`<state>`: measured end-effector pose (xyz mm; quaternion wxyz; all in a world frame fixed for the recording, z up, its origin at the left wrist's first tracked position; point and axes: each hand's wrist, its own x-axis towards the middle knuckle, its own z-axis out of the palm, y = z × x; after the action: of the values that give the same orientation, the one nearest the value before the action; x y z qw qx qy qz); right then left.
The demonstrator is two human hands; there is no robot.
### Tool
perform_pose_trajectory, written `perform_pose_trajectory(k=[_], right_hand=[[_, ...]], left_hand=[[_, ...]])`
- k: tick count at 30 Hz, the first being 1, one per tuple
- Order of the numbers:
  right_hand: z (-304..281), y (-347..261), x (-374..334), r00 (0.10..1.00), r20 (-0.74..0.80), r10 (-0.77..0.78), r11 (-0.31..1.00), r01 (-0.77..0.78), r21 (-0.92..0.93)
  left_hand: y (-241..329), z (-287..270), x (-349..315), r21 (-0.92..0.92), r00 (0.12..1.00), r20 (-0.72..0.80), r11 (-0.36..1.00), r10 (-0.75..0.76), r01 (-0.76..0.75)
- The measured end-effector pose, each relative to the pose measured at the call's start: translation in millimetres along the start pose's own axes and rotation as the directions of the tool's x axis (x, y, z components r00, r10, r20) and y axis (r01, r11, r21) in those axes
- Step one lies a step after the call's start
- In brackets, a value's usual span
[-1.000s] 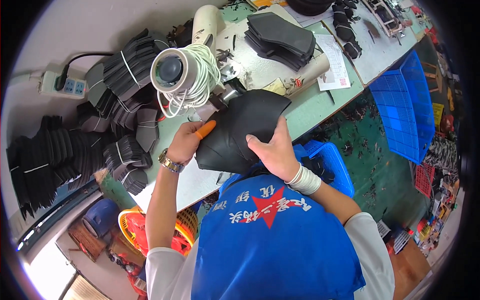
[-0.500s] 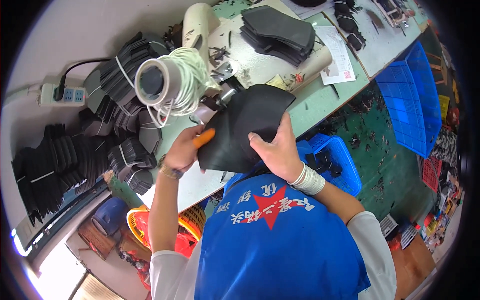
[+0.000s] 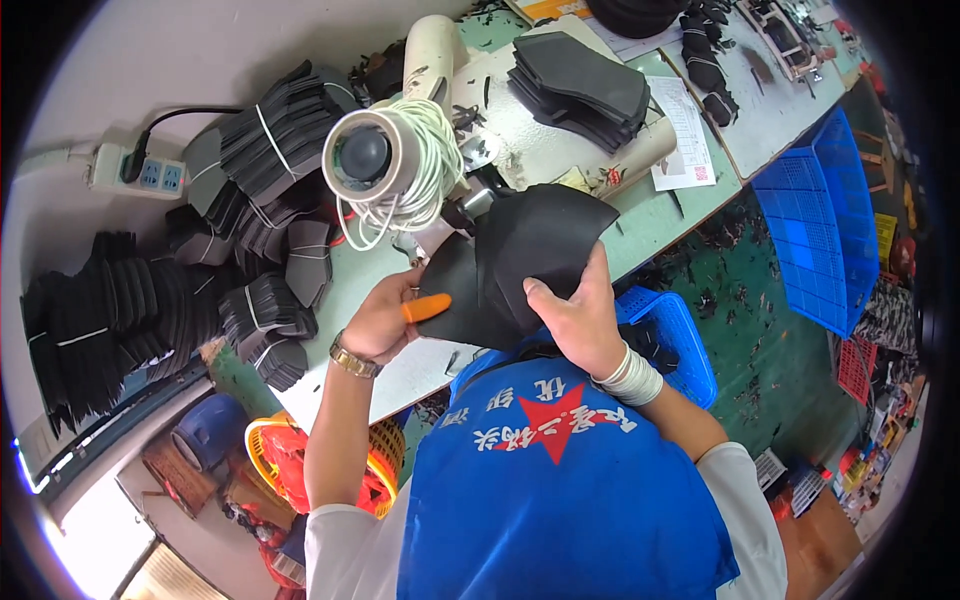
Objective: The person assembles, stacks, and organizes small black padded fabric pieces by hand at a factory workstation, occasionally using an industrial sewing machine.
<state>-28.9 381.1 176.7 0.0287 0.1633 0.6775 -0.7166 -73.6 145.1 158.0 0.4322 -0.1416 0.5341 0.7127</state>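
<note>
Both my hands hold a curved black sheet piece (image 3: pixel 545 240) at the front of a cream machine (image 3: pixel 428 70). It looks like two overlapping panels, with an edge running down the middle. My left hand (image 3: pixel 378 318) pinches the left end; an orange finger cover (image 3: pixel 427 307) lies on top, and the other fingers are partly hidden. My right hand (image 3: pixel 580 318) grips the right side, thumb on top and fingers underneath. The sheet's far edge lies against the machine's metal parts (image 3: pixel 480 202), hiding where they meet. A gold watch (image 3: pixel 354 360) and white bands (image 3: pixel 634 376) circle my wrists.
A round holder (image 3: pixel 362 155) wound with white cord stands left of the machine. Bundled black pieces (image 3: pixel 270 150) fill the left side; a loose stack (image 3: pixel 580 85) lies on the machine. Blue crates (image 3: pixel 820 220) stand right, an orange basket (image 3: pixel 385 455) below the table (image 3: pixel 345 385).
The whole view has shifted, so most things appear farther right. Between my hands, the overlapping edge on the black piece shows more plainly, and the left part looks flatter. Both hands keep their hold.
</note>
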Motion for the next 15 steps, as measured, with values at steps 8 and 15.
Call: perform_pose_trajectory(k=[8,15], right_hand=[[-3.6,5.0,0.3,1.000,-0.007,-0.001,0.998,0.001,0.069],[-4.8,5.7,-3.0,0.999,0.002,0.038,0.993,-0.038,0.113]], left_hand=[[3.6,12.9,2.1,-0.151,0.997,-0.019,0.986,-0.070,0.066],[-0.5,20.9,12.8,0.038,0.981,-0.192,0.998,-0.033,0.041]])
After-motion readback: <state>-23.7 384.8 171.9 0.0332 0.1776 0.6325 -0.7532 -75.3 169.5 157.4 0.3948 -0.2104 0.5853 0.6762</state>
